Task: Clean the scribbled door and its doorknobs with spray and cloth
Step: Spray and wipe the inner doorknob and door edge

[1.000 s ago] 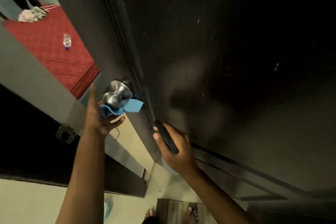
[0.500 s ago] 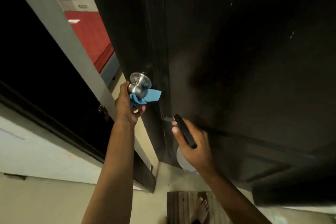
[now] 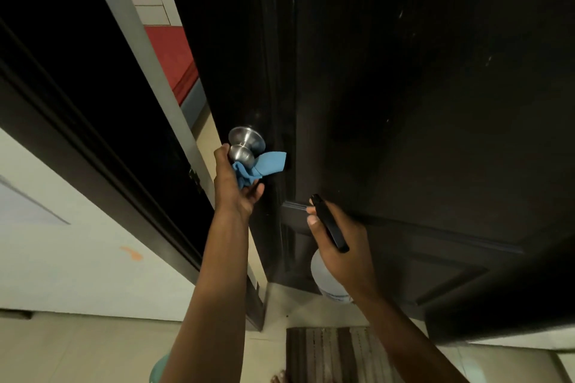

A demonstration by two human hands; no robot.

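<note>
Head view: left hand [image 3: 238, 193] is cupping a soft blue cloth [image 3: 259, 166] under the steel doorknob [image 3: 245, 146] on the dark door [image 3: 420, 102]; right hand [image 3: 340, 253] is gripping the spray bottle [image 3: 329, 281] by its neck. Smooth metal likely slips, so limp cloth should wrap the knob

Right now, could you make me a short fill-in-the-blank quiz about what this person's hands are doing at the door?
1. The left hand holds a ____ cloth against the doorknob.
2. The right hand grips a spray ____.
3. The doorknob is made of shiny ____.
4. The door is dark brown and stands ____.

Missing words: blue; bottle; metal; open
</note>
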